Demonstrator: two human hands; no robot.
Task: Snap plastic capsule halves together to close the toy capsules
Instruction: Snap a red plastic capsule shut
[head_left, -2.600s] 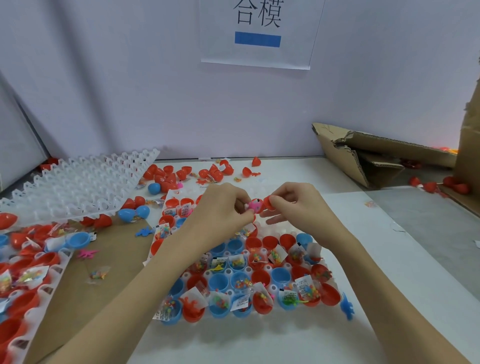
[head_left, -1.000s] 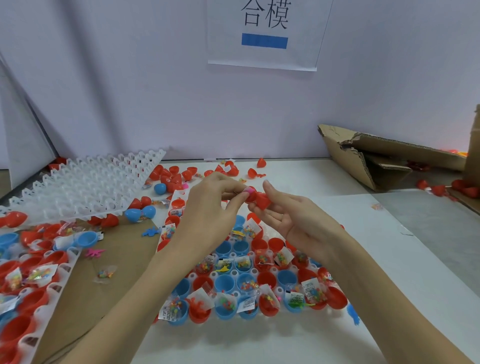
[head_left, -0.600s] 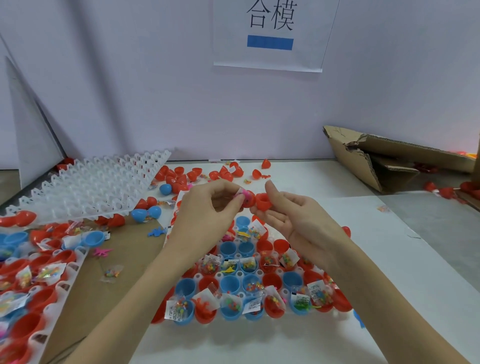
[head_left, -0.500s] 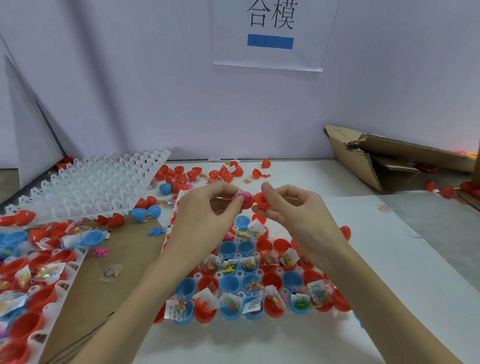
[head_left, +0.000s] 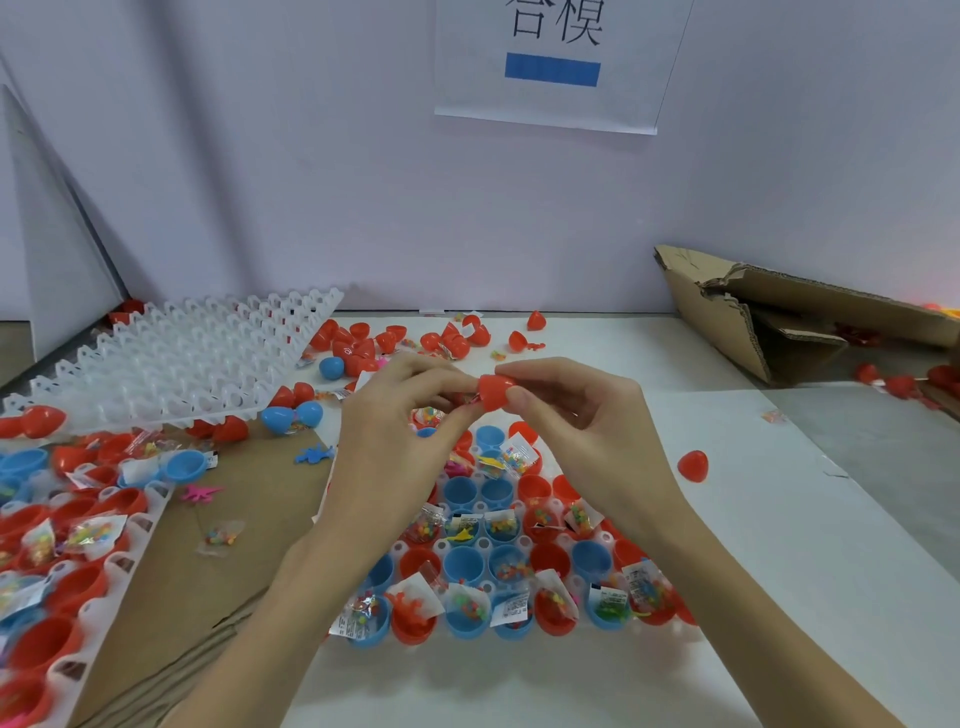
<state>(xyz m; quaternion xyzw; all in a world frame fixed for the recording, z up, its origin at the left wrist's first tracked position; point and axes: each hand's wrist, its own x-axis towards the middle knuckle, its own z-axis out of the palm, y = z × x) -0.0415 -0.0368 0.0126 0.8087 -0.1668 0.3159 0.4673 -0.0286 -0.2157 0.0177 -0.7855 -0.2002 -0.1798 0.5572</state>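
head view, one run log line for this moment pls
step: joining capsule halves | right hand: pinches red cap | left hand: holds lower half, mostly hidden | over tray of open halves | not yet visibly snapped

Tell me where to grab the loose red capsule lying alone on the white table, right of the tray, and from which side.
Grip the red capsule across its rounded middle, coming straight down from above. It lies alone on the white table, apart from the tray, so thumb and finger have room either side.
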